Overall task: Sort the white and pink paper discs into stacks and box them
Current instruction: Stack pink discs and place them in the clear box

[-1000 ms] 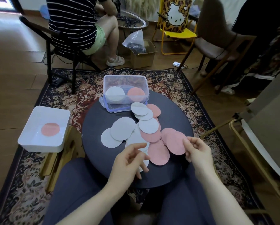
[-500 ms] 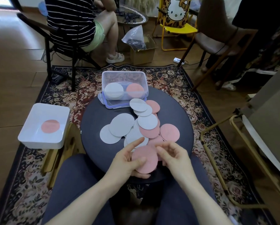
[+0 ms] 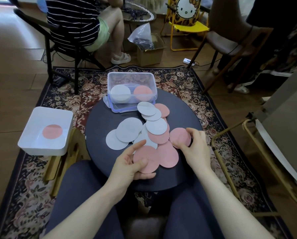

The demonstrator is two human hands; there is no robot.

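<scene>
The left hand (image 3: 127,167) holds a pink disc (image 3: 148,161), thumb on top, fingers curled beneath. Just right of it, the right hand (image 3: 195,146) pinches a second pink disc (image 3: 179,138) at its edge. Beyond both grips, loose white and pink discs (image 3: 156,125) overlap on the round table (image 3: 99,121). Farther out, the clear box (image 3: 131,80) contains a white stack (image 3: 120,93) and a pink stack (image 3: 142,92).

You have one view only: a wide-angle head camera. It looks forward and steeply down, close over the round bench (image 3: 99,135). Your hands (image 3: 194,145) sit near frame centre.
</scene>
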